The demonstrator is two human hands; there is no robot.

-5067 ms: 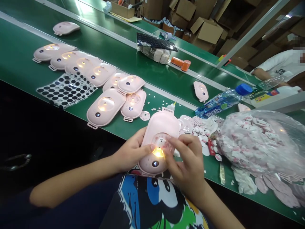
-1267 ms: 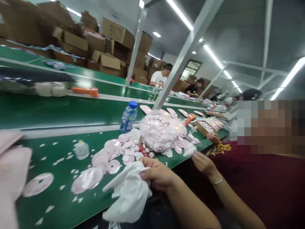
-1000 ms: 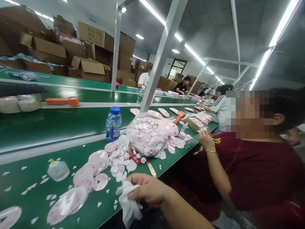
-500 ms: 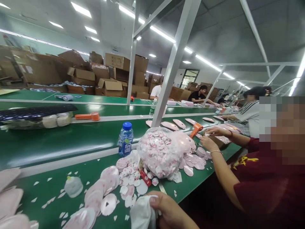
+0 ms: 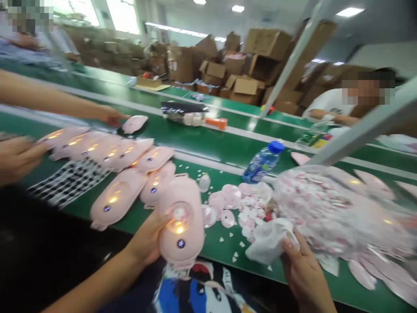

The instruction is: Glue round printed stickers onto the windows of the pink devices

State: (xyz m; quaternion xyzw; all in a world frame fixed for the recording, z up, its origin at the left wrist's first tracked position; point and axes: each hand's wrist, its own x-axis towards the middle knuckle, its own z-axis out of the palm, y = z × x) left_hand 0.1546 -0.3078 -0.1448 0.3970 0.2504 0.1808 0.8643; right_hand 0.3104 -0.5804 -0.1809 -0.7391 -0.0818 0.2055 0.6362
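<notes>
In the head view, my left hand (image 5: 146, 239) grips the left edge of a pink oval plastic casing (image 5: 192, 213), held up facing me, with a glowing yellow light and a small dark round display on it. My right hand (image 5: 308, 271) pinches a crumpled white cloth (image 5: 269, 243) over the bench edge. Behind the cloth lie small round printed stickers (image 5: 250, 211) and pale pink discs (image 5: 231, 195). Left of my casing, several similar lit pink casings (image 5: 119, 198) rest on the green bench, some overlapping in a row.
A large clear bag (image 5: 312, 208) full of stickers stands at right. Behind are a blue-capped bottle (image 5: 260, 163) and a slanted metal post (image 5: 368, 124). A co-worker's hands (image 5: 16, 156) reach in from the left, near a black-dotted sheet (image 5: 70, 180). An orange handled object (image 5: 216, 123) lies farther back.
The view has swung left, bringing the row of casings and a co-worker's arms into sight. My left hand and its casing now show; the white cloth remains in my right hand.
</notes>
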